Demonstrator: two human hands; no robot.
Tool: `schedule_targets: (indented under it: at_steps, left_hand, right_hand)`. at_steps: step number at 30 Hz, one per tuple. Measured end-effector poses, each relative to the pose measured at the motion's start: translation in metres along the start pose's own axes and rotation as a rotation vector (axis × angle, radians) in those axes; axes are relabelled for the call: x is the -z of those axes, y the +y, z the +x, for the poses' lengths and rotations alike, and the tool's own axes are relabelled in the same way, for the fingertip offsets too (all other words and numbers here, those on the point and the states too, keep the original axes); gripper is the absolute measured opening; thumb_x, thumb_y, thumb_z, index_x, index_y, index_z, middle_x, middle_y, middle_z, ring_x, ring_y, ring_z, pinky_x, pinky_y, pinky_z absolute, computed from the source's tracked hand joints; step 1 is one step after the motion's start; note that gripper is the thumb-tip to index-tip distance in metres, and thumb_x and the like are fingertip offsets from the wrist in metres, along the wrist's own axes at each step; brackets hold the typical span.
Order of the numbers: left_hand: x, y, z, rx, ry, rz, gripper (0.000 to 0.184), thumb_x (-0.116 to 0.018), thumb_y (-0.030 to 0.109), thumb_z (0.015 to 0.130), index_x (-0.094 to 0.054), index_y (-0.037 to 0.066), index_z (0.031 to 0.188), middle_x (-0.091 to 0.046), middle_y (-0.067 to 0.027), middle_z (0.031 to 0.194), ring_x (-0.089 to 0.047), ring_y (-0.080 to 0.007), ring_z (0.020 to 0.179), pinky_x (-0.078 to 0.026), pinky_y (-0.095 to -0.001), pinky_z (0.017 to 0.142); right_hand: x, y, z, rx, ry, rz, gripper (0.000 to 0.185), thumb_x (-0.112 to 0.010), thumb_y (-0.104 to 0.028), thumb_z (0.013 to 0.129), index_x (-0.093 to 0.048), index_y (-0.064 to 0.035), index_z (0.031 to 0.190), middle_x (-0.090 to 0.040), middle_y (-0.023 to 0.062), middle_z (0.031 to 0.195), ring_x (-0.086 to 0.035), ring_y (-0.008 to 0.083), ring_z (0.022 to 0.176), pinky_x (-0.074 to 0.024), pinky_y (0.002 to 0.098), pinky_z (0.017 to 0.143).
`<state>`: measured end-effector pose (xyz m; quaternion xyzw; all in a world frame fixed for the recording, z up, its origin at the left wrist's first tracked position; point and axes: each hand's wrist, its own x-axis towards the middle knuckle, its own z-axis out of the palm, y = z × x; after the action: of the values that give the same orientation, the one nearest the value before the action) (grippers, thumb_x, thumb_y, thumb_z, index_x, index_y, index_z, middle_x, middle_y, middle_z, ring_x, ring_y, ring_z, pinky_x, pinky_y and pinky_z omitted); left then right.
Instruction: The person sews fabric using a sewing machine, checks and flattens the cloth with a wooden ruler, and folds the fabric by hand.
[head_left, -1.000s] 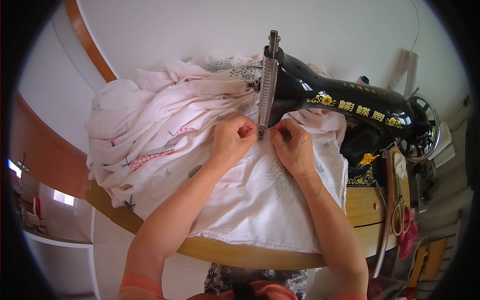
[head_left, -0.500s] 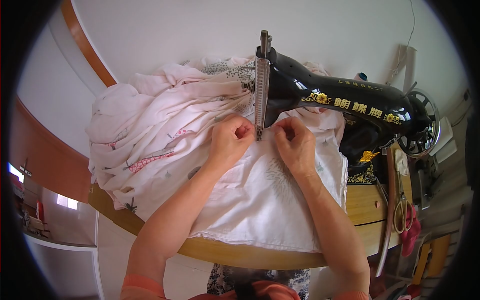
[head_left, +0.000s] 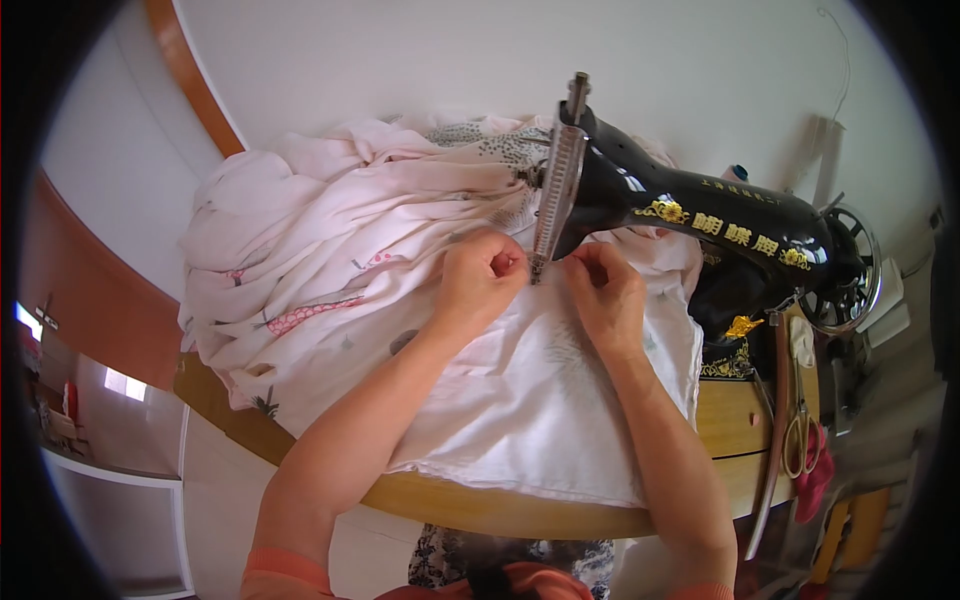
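Observation:
A black sewing machine [head_left: 690,190] with gold lettering stands over a pale pink and white printed cloth [head_left: 500,410]. My left hand [head_left: 483,275] is closed in a pinch just left of the needle area [head_left: 538,272]. On the other side, close to the needle, my right hand [head_left: 607,290] also has thumb and fingertips pressed together. Both hands are over the cloth, fingertips facing each other. Whatever lies between the fingertips is too small or hidden to make out. Much of the cloth is bunched to the left and behind the machine.
Scissors [head_left: 799,437] hang at the right end of the wooden table [head_left: 728,415], beside a pink cloth item [head_left: 815,478]. The machine's handwheel [head_left: 845,270] is at the far right. A thread spool [head_left: 737,174] stands behind the machine. A white wall rises behind.
The view has tilted and shifted, so the machine and both hands appear farther right and slightly lower. Both hands stay pinched beside the needle, with little change between them.

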<state>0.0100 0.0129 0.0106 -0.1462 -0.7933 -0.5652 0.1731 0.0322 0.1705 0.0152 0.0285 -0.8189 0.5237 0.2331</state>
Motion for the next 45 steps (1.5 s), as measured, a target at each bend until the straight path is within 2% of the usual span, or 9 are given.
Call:
schedule_targets:
  at_steps: [6,9,18,21,24,27,39,45]
  left_hand:
    - [0.002,0.006,0.0,0.013,0.016,0.021,0.005,-0.063,0.002,0.068,-0.059,-0.001,0.07,-0.055,-0.0085,0.063,-0.053,-0.0157,0.055,-0.043,-0.0284,0.051]
    - [0.002,0.002,0.0,-0.001,0.007,0.038,0.006,-0.065,0.004,0.071,-0.061,0.0,0.073,-0.056,-0.0026,0.062,-0.049,-0.0074,0.054,-0.041,-0.0234,0.051]
    - [0.001,-0.003,0.001,-0.073,-0.008,-0.077,0.006,-0.064,0.004,0.072,-0.061,-0.001,0.075,-0.057,-0.0022,0.063,-0.051,-0.0071,0.056,-0.042,-0.0232,0.052]
    - [0.002,0.001,0.001,-0.019,-0.024,-0.13,0.006,-0.063,0.002,0.069,-0.061,-0.001,0.074,-0.059,-0.0087,0.069,-0.056,-0.0162,0.057,-0.045,-0.0276,0.054]
    - [0.004,0.003,0.001,0.028,-0.061,-0.096,0.006,-0.063,0.003,0.07,-0.061,-0.001,0.075,-0.06,-0.0084,0.069,-0.057,-0.0149,0.057,-0.046,-0.0267,0.054]
    - [0.002,0.003,0.0,0.001,-0.042,-0.09,0.005,-0.064,0.003,0.074,-0.061,-0.001,0.076,-0.056,-0.0001,0.062,-0.049,-0.0046,0.055,-0.041,-0.0221,0.051]
    - [0.0,-0.002,0.0,-0.014,-0.019,-0.055,0.006,-0.064,0.004,0.076,-0.062,-0.001,0.076,-0.059,-0.0018,0.065,-0.051,-0.0056,0.056,-0.042,-0.0227,0.053]
    - [0.001,-0.002,0.0,-0.019,-0.027,0.073,0.009,-0.064,0.007,0.076,-0.064,-0.002,0.075,-0.06,-0.0049,0.064,-0.052,-0.0084,0.056,-0.044,-0.0243,0.053]
  right_hand:
    - [-0.002,-0.003,0.001,-0.007,-0.016,-0.082,0.011,-0.065,-0.009,0.078,-0.063,0.0004,0.082,-0.063,0.0102,0.072,-0.061,0.0181,0.065,-0.047,0.0283,0.062]
    - [-0.003,-0.006,0.002,0.0,-0.04,-0.158,0.012,-0.066,-0.01,0.076,-0.062,0.0009,0.08,-0.062,0.0107,0.072,-0.061,0.0198,0.064,-0.0468,0.0296,0.062]
    - [-0.007,-0.005,0.001,0.063,-0.032,-0.177,0.01,-0.065,-0.007,0.075,-0.059,0.0008,0.073,-0.057,0.0103,0.071,-0.058,0.0207,0.062,-0.0456,0.0305,0.059]
    - [-0.007,-0.006,0.001,0.079,0.007,-0.187,0.005,-0.063,-0.003,0.072,-0.06,-0.0009,0.071,-0.057,0.0087,0.072,-0.057,0.0205,0.064,-0.045,0.0297,0.06]
    - [-0.003,-0.003,-0.001,0.16,-0.061,-0.21,0.005,-0.062,0.0,0.067,-0.063,-0.0037,0.07,-0.056,0.007,0.072,-0.056,0.0204,0.07,-0.0446,0.0298,0.063]
    - [-0.002,-0.002,-0.002,0.219,-0.12,-0.222,0.01,-0.062,0.0,0.063,-0.067,-0.0062,0.07,-0.055,0.0057,0.071,-0.054,0.0209,0.074,-0.0436,0.0316,0.068]
    - [-0.008,-0.001,0.0,0.255,-0.113,-0.193,0.01,-0.064,-0.002,0.066,-0.069,-0.005,0.074,-0.054,0.0062,0.069,-0.053,0.022,0.07,-0.0428,0.0333,0.066]
    - [-0.006,-0.002,0.0,0.235,-0.141,-0.153,0.012,-0.064,-0.002,0.067,-0.07,-0.0049,0.077,-0.057,0.0068,0.072,-0.056,0.0223,0.07,-0.0445,0.0336,0.065]
